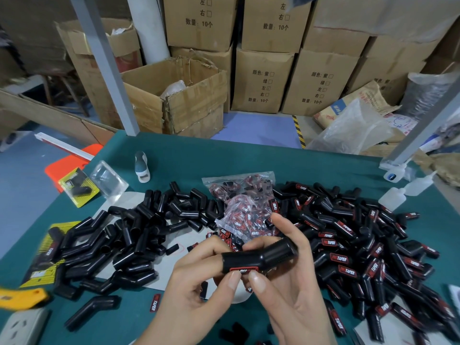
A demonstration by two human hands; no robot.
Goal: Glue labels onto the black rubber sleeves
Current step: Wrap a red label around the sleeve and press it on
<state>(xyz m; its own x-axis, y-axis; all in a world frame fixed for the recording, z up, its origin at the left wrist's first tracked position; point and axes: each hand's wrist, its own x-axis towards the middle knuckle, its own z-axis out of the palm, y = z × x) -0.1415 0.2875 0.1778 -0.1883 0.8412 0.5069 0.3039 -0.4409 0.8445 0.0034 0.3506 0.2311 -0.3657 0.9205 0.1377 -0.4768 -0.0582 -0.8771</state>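
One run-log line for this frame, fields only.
step: pressing label onto held sleeve | left hand: grips sleeve | right hand: grips sleeve | unlabeled pile left | labeled pile right

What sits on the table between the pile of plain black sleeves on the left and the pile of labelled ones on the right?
In the head view, clear plastic bags of red-and-black labels lie between the unlabelled pile and the labelled pile.

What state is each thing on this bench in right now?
Held sleeve: gripped by both hands, red label on it.
Left hand: thumb pressing the label.
Right hand: thumb pressing the label.
Left pile: sleeves unlabelled.
Right pile: sleeves labelled.
Label bag: open, part full.
Glue bottles: upright, capped.
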